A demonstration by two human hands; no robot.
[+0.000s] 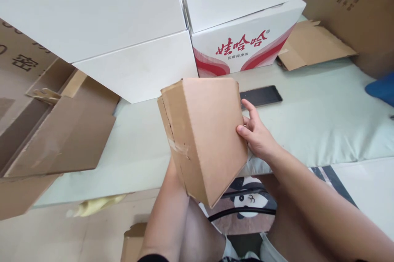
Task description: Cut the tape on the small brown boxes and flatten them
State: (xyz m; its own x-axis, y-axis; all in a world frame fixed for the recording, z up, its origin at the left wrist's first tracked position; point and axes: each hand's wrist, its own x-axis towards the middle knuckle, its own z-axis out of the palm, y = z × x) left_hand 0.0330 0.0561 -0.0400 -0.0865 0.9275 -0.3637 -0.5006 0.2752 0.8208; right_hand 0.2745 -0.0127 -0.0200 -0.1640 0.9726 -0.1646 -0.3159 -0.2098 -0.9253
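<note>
A small brown cardboard box is held up, tilted, in front of me, with a strip of clear tape across the seam on its left side. My right hand grips its right edge, the thumb on the near face and the index finger reaching along the side. Behind the box my left forearm disappears, so my left hand and its fingers are hidden. Just beyond my right hand, a dark phone lies on the pale green cloth.
White cartons are stacked at the back, beside a red-and-white printed carton. An open cardboard box stands at left; flattened cardboard lies back right. A blue object sits at the right edge. A yellowish bottle is below the cloth's edge.
</note>
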